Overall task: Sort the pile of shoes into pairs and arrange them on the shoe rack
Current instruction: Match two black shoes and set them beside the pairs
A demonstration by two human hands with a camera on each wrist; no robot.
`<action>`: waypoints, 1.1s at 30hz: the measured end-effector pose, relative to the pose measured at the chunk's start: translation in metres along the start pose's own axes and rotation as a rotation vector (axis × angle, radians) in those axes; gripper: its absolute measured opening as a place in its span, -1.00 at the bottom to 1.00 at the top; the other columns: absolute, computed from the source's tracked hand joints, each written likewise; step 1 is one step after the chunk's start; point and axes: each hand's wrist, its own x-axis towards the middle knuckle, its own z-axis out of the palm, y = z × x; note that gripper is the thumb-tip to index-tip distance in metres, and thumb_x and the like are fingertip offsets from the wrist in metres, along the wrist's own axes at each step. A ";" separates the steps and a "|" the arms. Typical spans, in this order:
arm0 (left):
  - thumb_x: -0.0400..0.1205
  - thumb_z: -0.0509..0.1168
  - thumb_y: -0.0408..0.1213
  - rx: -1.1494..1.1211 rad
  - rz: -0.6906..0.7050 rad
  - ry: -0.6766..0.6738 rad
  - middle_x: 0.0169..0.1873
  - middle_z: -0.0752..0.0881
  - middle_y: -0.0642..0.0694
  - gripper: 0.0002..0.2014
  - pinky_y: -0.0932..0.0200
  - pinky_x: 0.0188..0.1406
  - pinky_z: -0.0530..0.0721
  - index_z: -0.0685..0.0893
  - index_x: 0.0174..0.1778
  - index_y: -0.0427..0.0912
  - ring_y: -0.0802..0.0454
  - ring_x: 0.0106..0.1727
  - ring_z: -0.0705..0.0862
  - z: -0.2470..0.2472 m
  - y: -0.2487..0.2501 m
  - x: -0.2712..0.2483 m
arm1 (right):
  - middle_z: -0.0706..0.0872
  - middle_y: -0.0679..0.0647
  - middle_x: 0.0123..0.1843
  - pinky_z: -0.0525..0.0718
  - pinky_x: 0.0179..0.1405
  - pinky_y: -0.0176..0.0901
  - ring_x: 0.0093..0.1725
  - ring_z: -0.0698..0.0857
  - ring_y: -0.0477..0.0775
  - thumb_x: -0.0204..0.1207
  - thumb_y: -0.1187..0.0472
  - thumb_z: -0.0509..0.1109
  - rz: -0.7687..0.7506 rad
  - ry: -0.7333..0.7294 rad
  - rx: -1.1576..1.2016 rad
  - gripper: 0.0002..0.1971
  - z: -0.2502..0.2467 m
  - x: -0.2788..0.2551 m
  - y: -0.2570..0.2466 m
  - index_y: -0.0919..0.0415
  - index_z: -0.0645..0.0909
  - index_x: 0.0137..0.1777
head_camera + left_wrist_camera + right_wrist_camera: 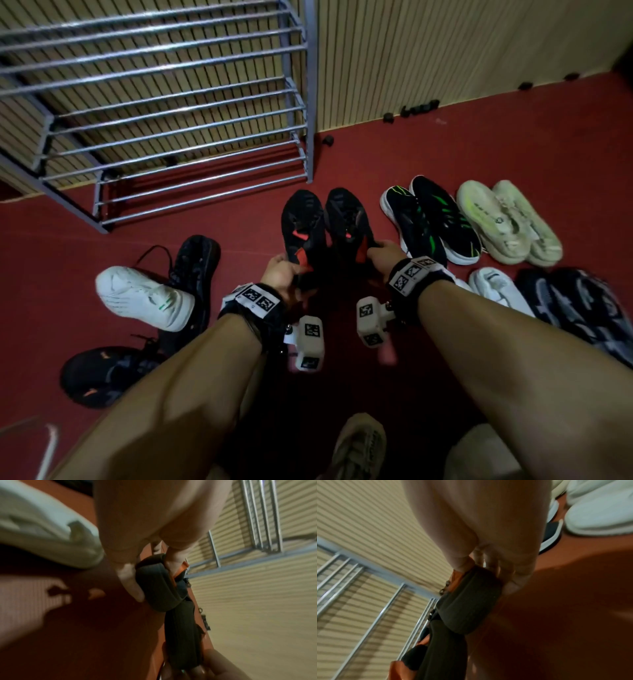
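Observation:
Two black shoes with red-orange accents are held side by side above the red floor, toes toward the rack. My left hand (281, 270) grips the heel of the left black shoe (301, 222); in the left wrist view fingers (130, 582) curl round its heel collar (154, 582). My right hand (382, 255) grips the heel of the right black shoe (347, 219), seen close as a black heel (471, 601) in the right wrist view. The grey metal shoe rack (154, 113) stands at the upper left, its bar shelves bare.
On the floor to the right lie a black-and-green pair (431, 219), a pale green pair (510, 222), a white shoe (496, 286) and a dark patterned shoe (582, 308). To the left lie a white shoe (144, 298), a black shoe (195, 263) and a black-orange shoe (102, 373).

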 end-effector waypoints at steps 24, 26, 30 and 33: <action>0.61 0.26 -0.59 -0.027 -0.100 0.086 0.24 0.63 -0.24 -0.51 -0.10 -0.33 0.76 0.42 0.42 -0.12 -0.16 -0.03 0.71 0.070 -0.061 0.055 | 0.71 0.33 0.22 0.57 0.08 -0.12 0.24 0.67 0.23 0.59 0.49 0.19 0.082 0.256 -0.170 -0.69 -0.044 0.071 0.051 0.47 0.62 0.26; 0.63 0.27 -0.56 0.002 -0.124 0.095 0.29 0.61 -0.27 -0.48 0.04 -0.50 0.73 0.41 0.50 -0.15 -0.13 -0.07 0.70 0.070 -0.067 0.058 | 0.65 0.26 -0.07 0.46 -0.13 -0.20 -0.02 0.61 0.07 0.57 0.50 0.16 0.105 0.241 -0.184 -0.73 -0.045 0.078 0.055 0.57 0.61 0.17; 0.68 0.24 -0.48 0.100 -0.145 0.091 0.27 0.65 -0.28 -0.54 0.03 -0.43 0.73 0.40 0.50 -0.13 -0.11 -0.17 0.74 0.068 -0.072 0.062 | 0.55 0.20 -0.06 0.46 -0.08 -0.23 -0.05 0.53 0.03 0.55 0.52 0.14 0.161 0.195 -0.217 -0.80 -0.049 0.082 0.055 0.32 0.57 -0.10; 0.69 0.24 -0.37 0.211 -0.150 0.070 0.21 0.70 -0.28 -0.56 0.07 -0.44 0.67 0.40 0.51 -0.14 -0.08 -0.25 0.74 0.067 -0.072 0.061 | 0.67 0.31 0.27 0.56 0.36 -0.06 0.32 0.63 0.20 0.61 0.50 0.17 0.171 0.142 -0.217 -0.70 -0.051 0.081 0.052 0.45 0.62 0.25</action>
